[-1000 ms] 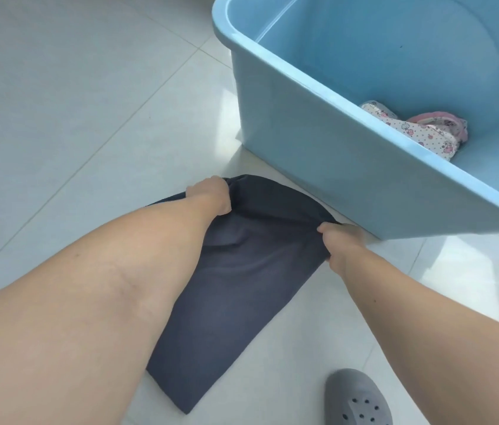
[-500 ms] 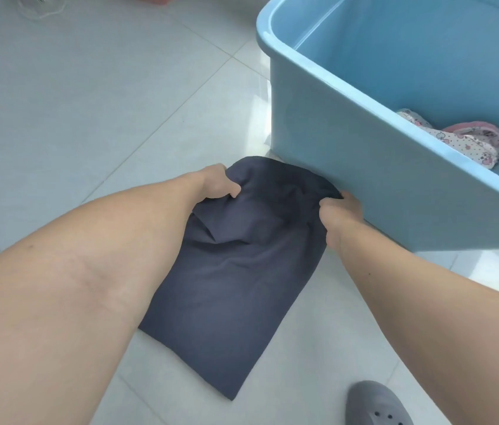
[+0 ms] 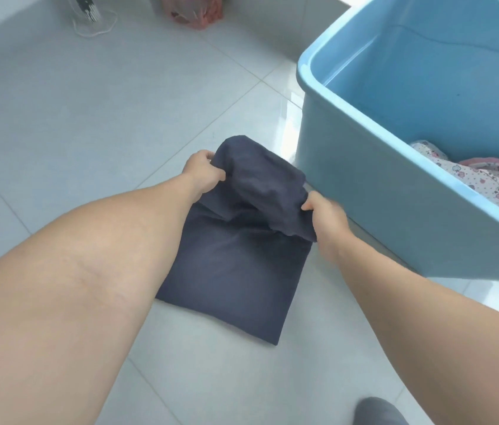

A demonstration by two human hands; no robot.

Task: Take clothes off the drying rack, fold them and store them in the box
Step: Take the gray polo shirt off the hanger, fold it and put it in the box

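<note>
A dark navy garment (image 3: 230, 271) lies on the white tiled floor just left of a light blue plastic box (image 3: 395, 191). My left hand (image 3: 203, 171) pinches its far left corner and my right hand (image 3: 323, 211) pinches its far right corner. The far end is lifted off the floor and folds back toward me over the lower part. Inside the box lies a folded white garment with a pink print (image 3: 469, 176), with something pink behind it.
A grey clog (image 3: 378, 414) shows at the bottom edge. At the back of the floor stand a clear plastic object (image 3: 88, 13) and a pink container (image 3: 196, 10). The box wall rises close to the right of my right hand.
Both hands have lifted the garment's far end higher and drawn it back toward me, so the fold grows. The view has tilted up, and more of the far floor shows.
</note>
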